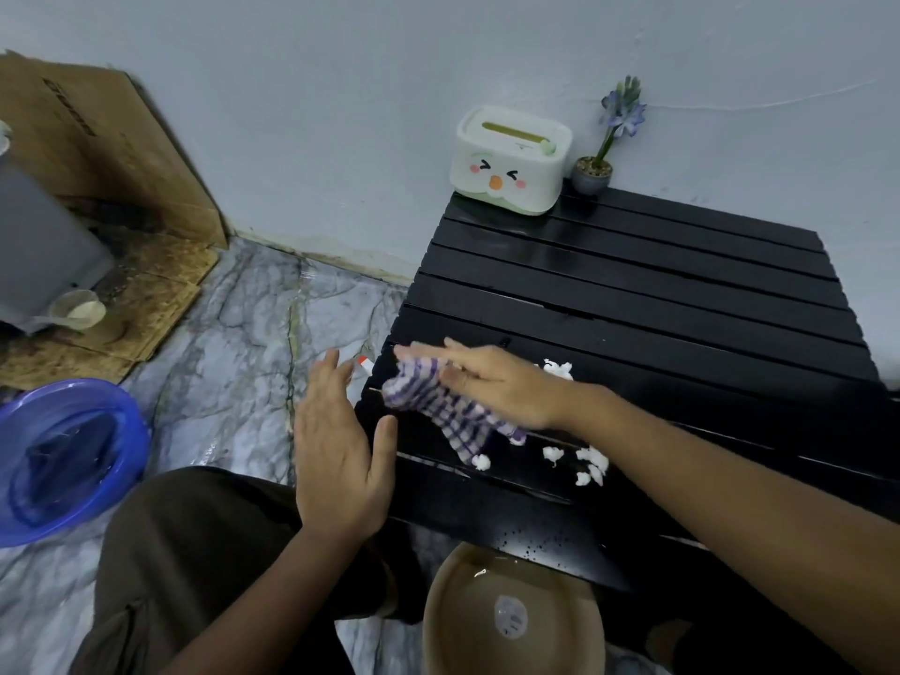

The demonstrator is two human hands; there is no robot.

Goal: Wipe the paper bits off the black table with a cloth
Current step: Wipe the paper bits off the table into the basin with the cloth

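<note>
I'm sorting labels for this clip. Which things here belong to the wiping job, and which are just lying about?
Job in hand: cloth pressed under the right hand; paper bits; black table; left hand open at the table's edge; probably the tan basin below that edge.

Lying about: tissue box; flower pot; blue basin; cardboard.

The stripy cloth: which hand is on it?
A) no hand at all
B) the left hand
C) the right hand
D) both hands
C: the right hand lies flat on the cloth, while the left hand is held open beside the edge of the table, off the cloth.
</note>
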